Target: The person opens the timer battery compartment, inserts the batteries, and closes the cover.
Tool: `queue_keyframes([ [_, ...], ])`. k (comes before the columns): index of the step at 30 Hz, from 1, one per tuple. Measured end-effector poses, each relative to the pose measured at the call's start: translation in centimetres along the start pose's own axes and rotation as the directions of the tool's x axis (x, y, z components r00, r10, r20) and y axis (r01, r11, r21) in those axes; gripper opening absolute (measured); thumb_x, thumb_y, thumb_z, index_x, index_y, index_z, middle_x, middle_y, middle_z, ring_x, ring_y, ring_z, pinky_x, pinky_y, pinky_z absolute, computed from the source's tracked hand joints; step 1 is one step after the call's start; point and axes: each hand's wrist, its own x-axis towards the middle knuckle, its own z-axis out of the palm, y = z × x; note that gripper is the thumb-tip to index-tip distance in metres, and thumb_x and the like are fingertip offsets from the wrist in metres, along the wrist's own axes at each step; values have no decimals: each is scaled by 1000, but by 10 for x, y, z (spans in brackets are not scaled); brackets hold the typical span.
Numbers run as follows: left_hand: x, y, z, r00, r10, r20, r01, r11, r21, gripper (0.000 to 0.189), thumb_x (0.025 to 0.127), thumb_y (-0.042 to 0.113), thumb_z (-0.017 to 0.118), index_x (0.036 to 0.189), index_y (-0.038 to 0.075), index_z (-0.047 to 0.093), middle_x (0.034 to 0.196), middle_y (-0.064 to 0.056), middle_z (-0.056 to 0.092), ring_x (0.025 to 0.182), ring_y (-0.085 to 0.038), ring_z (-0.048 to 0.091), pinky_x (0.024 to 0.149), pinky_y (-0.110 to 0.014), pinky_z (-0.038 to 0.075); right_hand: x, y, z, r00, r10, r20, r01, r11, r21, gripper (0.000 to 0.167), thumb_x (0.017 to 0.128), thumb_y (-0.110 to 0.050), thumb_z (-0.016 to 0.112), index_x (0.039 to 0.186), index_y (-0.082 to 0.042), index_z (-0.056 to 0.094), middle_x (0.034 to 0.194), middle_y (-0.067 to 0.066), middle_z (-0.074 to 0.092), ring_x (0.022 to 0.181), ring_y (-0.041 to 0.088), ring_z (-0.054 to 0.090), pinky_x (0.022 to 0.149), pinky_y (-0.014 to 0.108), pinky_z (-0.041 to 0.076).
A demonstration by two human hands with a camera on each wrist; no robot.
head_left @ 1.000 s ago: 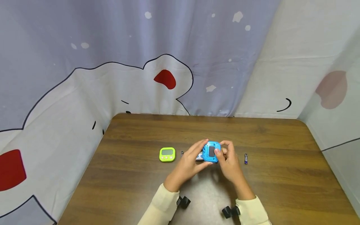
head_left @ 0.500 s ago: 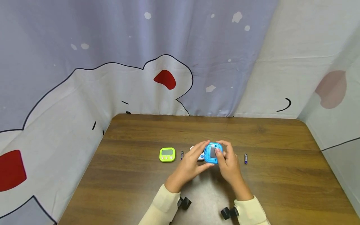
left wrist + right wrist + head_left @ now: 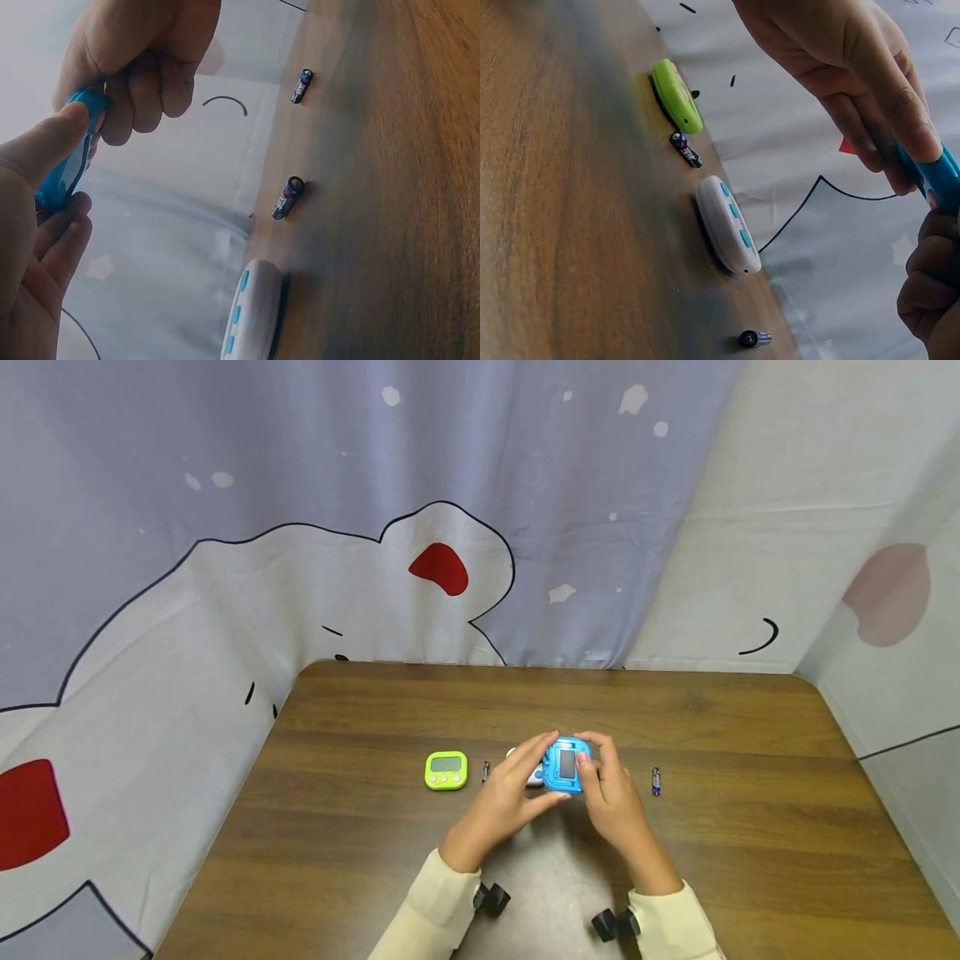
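Both hands hold a blue digital timer (image 3: 567, 765) above the table, its face with a grey rectangle turned up. My left hand (image 3: 506, 793) pinches it by two opposite edges, thumb on the near one and fingertips on the far one. My right hand (image 3: 615, 797) grips the right edge, thumb on the face and the other fingers curled under it, as the left wrist view shows. Behind the left fingers a white timer (image 3: 727, 225) with blue buttons lies on the table, partly hidden in the head view. Small batteries (image 3: 302, 86) lie to its right.
A lime green timer (image 3: 446, 771) lies on the wooden table (image 3: 360, 860) at the left, beside another battery (image 3: 486, 771). One more battery (image 3: 656, 782) is right of the hands. A patterned curtain (image 3: 585, 527) hangs behind the far edge.
The blue timer has shifted slightly right and tilted a little, with both hands still on it. The right thumb has slid towards its edge, baring more of the grey rectangle.
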Motion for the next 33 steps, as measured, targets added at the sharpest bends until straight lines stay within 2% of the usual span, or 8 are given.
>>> queue_keyframes([
  [4, 1, 1, -2, 1000, 26, -7, -26, 1000, -9, 83, 81, 25, 81, 148, 3, 37, 145, -10, 46, 131, -20, 47, 106, -26, 39, 0, -1, 0, 1000, 9, -7, -10, 999, -39, 25, 104, -13, 41, 128, -12, 49, 100, 9, 66, 68, 16, 54, 57, 31, 47],
  [8, 3, 3, -4, 999, 26, -23, -27, 999, -40, 84, 80, 25, 82, 148, 4, 38, 145, -10, 46, 130, -20, 47, 106, -26, 40, 0, -2, -1, 999, -14, -30, 14, 1000, 16, 27, 105, -10, 39, 129, -11, 50, 97, 8, 65, 66, 15, 54, 56, 29, 48],
  [12, 3, 3, -5, 999, -11, -35, 8, 996, -92, 83, 79, 22, 83, 148, 6, 38, 144, -10, 46, 128, -20, 49, 101, -23, 43, 0, -2, -1, 999, -24, -31, 28, 990, 137, 30, 104, -5, 39, 133, -8, 48, 88, 6, 63, 64, 12, 53, 53, 29, 48],
  [15, 3, 3, -5, 999, -29, -45, 23, 992, -121, 83, 79, 20, 83, 148, 7, 39, 144, -9, 47, 127, -20, 51, 98, -22, 46, 1, -8, -1, 1000, 0, -21, 6, 957, 289, 30, 103, 0, 38, 133, 1, 41, 74, 6, 58, 56, 9, 49, 44, 29, 44],
  [18, 3, 3, -5, 998, -36, -57, 28, 991, -134, 84, 78, 20, 84, 149, 10, 38, 144, -9, 47, 127, -20, 51, 99, -23, 45, 3, -20, -3, 998, 56, -38, -37, 921, 387, 24, 102, 2, 39, 124, 10, 35, 65, 4, 52, 49, 8, 42, 39, 27, 37],
  [22, 3, 4, -3, 997, -28, -65, 19, 991, -130, 85, 78, 20, 84, 149, 11, 38, 144, -8, 47, 128, -20, 50, 101, -25, 44, 4, -32, -7, 990, 128, -56, -97, 920, 379, 12, 101, 2, 42, 108, 10, 36, 59, 0, 49, 46, 8, 41, 39, 22, 37],
  [25, 3, 4, -3, 997, -19, -70, 11, 992, -127, 85, 78, 19, 84, 149, 10, 39, 143, -9, 47, 128, -20, 50, 101, -25, 44, 4, -34, -8, 987, 152, -49, -123, 918, 377, 7, 101, 2, 42, 100, 9, 39, 58, 0, 49, 46, 10, 42, 40, 22, 38],
  [33, 4, 4, -3, 997, -17, -72, 9, 994, -113, 84, 77, 20, 85, 147, 7, 40, 142, -9, 49, 127, -20, 51, 103, -26, 43, 4, -32, -7, 986, 158, -54, -123, 906, 405, 8, 101, 2, 44, 96, 8, 42, 57, -2, 48, 47, 5, 41, 40, 21, 37],
])
